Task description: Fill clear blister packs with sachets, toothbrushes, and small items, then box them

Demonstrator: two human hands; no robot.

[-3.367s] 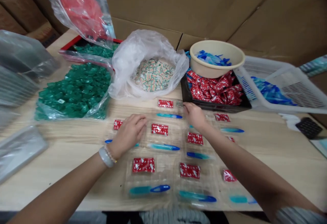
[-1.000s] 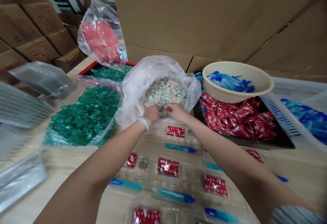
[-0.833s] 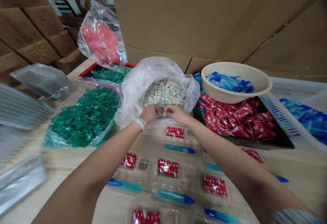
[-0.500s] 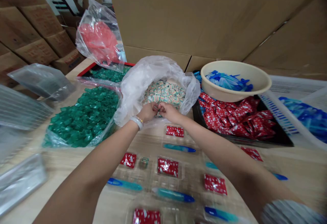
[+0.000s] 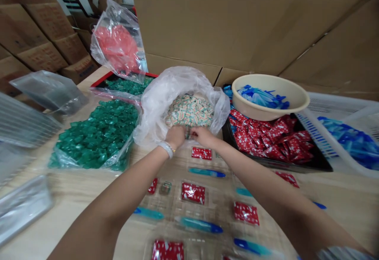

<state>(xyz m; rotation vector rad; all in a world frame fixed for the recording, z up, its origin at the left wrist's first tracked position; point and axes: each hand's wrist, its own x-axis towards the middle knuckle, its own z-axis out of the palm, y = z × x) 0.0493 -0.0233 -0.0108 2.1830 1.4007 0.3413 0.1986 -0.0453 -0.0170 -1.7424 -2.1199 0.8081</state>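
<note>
My left hand [image 5: 175, 136] and my right hand [image 5: 202, 136] meet at the near lip of a clear plastic bag [image 5: 160, 94] full of small striped sweets [image 5: 190, 110]. Both hands are closed, fingers pinched together over a few of those sweets between them. Below my arms lie several clear blister trays [image 5: 189, 208] on the wooden table [image 5: 77, 189]. Each tray holds a red sachet [image 5: 193, 192] and a blue pen-like tool [image 5: 206, 172]; one tray also has a small striped sweet [image 5: 165, 187].
A bag of green sweets [image 5: 97, 133] lies left, a bag of red ones [image 5: 115, 46] behind it. A black tray of red sachets [image 5: 272, 137] carries a cream bowl [image 5: 268, 110] of blue tools. A white basket [image 5: 343, 129] sits right. Stacked clear trays [image 5: 23, 125] stand far left. Cardboard boxes form the back wall.
Since 3.4 s ago both hands left the blister trays and reached into the bag of striped sweets. Over the last second they drew together at the bag's near lip.
</note>
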